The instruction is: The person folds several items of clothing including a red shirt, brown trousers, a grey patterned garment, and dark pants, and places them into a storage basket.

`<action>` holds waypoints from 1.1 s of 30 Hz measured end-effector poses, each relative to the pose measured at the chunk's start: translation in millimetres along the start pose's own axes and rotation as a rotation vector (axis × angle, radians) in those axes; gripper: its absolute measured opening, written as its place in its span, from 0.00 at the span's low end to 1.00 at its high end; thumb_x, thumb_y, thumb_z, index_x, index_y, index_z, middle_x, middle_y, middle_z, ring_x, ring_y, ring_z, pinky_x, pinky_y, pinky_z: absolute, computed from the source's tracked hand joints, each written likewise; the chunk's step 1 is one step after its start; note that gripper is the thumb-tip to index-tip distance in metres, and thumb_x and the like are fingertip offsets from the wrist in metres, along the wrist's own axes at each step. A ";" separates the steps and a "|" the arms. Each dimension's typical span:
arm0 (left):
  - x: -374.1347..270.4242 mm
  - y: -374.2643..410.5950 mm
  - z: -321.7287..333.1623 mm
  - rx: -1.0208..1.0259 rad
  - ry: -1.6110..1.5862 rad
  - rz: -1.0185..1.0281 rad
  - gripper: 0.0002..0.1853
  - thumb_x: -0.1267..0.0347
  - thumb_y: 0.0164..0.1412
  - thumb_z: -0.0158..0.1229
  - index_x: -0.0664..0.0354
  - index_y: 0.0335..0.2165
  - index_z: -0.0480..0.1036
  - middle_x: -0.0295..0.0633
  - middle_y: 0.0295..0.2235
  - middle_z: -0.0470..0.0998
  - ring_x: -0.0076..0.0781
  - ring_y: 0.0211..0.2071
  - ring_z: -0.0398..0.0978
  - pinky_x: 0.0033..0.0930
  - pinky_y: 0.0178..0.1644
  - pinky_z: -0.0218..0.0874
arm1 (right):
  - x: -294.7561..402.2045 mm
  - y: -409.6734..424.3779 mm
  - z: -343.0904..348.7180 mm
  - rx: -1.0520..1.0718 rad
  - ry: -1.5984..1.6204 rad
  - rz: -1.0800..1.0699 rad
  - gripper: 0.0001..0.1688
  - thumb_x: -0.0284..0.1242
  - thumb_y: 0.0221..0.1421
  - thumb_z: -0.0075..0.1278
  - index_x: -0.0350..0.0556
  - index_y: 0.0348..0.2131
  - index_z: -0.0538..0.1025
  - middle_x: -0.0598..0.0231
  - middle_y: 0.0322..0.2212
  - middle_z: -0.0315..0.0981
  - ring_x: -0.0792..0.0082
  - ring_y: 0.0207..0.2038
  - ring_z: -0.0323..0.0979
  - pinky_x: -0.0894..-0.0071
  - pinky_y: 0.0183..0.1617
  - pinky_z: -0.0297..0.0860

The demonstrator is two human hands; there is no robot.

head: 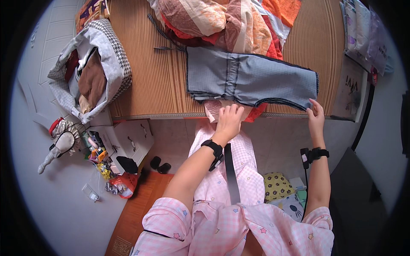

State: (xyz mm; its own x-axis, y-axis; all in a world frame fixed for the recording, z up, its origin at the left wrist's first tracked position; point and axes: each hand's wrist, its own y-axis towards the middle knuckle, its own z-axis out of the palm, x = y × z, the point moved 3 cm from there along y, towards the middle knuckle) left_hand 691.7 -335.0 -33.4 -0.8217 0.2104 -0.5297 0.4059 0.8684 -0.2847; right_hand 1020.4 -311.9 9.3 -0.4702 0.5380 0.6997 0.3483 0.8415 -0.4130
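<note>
A blue-grey garment with dark overlocked seams (272, 76) lies spread sideways on a striped mat (144, 83), with dark ties reaching out at its upper left. My right hand (315, 112) pinches the garment's lower right corner between thumb and fingers. My left hand (229, 120) is at the garment's near edge, over a patch of patterned cloth (212, 110) that sticks out from under it; its fingertips are partly hidden, so a grip cannot be told. Beyond the garment, a heap of orange, red and cream patterned bedding (217, 22) touches its far side.
An open houndstooth fabric bag (120, 60) full of clothes stands at the left. Below it is a white cabinet (133, 140) with small items. Packed bags (362, 35) lie at the far right. Cushions (277, 187) are on the floor beside my legs.
</note>
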 end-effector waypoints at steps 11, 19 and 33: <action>199.8 27.8 -30.8 -0.337 0.023 -0.358 0.12 0.72 0.55 0.53 0.58 0.40 0.68 0.43 0.32 0.72 0.42 0.32 0.73 0.40 0.37 0.64 | 65.3 3.5 246.8 0.139 -0.346 -0.676 0.21 0.21 0.42 0.52 0.47 0.41 0.74 0.56 0.49 0.64 0.52 0.51 0.62 0.57 0.54 0.59; 306.7 142.5 -82.6 -0.228 0.506 -0.040 0.29 0.74 0.43 0.57 0.47 0.48 0.67 0.38 0.48 0.64 0.40 0.53 0.58 0.44 0.55 0.51 | 119.6 14.8 395.6 0.227 -0.230 -0.703 0.09 0.25 0.41 0.55 0.45 0.26 0.70 0.63 0.26 0.65 0.60 0.32 0.63 0.62 0.37 0.60; 309.0 119.1 -99.6 -0.103 0.285 -0.028 0.12 0.60 0.55 0.56 0.57 0.28 0.68 0.41 0.18 0.73 0.40 0.26 0.73 0.46 0.48 0.54 | 141.6 51.0 473.7 -0.045 -0.479 -0.150 0.17 0.37 0.39 0.58 0.44 0.24 0.72 0.55 0.24 0.74 0.52 0.31 0.72 0.55 0.33 0.70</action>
State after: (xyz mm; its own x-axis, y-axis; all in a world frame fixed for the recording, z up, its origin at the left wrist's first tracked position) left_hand 446.3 -121.9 -151.4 -0.9171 0.2904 -0.2733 0.3506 0.9137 -0.2057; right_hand 587.5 -169.4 -188.8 -0.8333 0.3825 0.3992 0.2783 0.9141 -0.2951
